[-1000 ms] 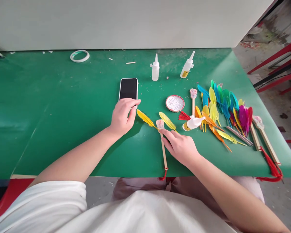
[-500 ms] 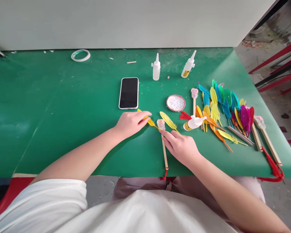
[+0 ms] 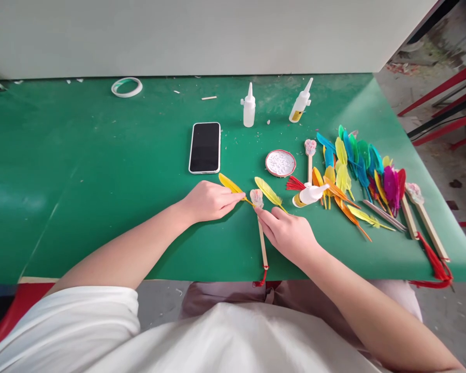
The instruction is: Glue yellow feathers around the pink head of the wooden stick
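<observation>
My left hand has its fingers pressed together, their tips on the shaft of a deep-yellow feather. The feather's quill end reaches the pale, glue-smeared round head of a wooden stick. At the lower edge of that head, my right hand presses with its fingertips, partly hiding the join; the rest of its fingers are curled. A paler yellow feather lies just past the head, its quill running down to my right hand. From the stick's lower end hangs a red tassel.
To the right lie a pile of coloured feathers, a tipped glue bottle and more sticks. Behind are a round white disc, a phone, two upright glue bottles and a tape roll.
My left hand has shifted off the top of the deep-yellow feather, and its fingers have closed at the feather's lower part. My right hand stays at the stick's head.
</observation>
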Tool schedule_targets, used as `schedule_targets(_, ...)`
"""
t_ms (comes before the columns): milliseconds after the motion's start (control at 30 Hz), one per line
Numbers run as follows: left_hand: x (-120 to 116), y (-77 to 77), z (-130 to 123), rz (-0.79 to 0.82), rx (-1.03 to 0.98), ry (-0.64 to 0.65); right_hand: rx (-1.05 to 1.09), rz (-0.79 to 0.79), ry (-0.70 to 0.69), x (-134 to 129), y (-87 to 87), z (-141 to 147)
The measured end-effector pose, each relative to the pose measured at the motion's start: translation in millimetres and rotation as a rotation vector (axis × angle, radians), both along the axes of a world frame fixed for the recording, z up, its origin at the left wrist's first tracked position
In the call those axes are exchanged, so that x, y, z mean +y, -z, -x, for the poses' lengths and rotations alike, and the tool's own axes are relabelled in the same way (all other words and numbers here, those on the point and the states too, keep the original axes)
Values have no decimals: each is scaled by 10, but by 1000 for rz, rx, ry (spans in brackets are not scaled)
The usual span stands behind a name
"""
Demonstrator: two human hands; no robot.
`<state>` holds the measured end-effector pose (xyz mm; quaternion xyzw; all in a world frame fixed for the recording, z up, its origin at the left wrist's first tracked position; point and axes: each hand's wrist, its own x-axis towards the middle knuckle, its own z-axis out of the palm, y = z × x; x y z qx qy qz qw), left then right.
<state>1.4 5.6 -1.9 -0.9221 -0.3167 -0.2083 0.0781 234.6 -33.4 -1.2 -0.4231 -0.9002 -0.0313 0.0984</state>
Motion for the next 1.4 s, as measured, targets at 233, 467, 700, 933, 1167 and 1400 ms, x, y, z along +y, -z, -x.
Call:
schedule_targets(233,-31,-16,-31,-42,-18,14,-7,17,4,-6,1,-2)
schedule_targets(467,-75,-23,-109,53,47,85,-18,26,3,-7,-10,5)
schedule_targets(700,-93,-11,-140,84,40,101,-10,25,6,-1,1,3)
schedule_targets(933,-81,-7,-134,166,-25,79,169,94,95,1,9,-20)
schedule_targets(1167,-85,16,-138,186,-32,94,179,86,59,0,41,-36)
schedule_targets(1400,-80,26,-148,204,-43,84,108,75,37,6,47,-22)
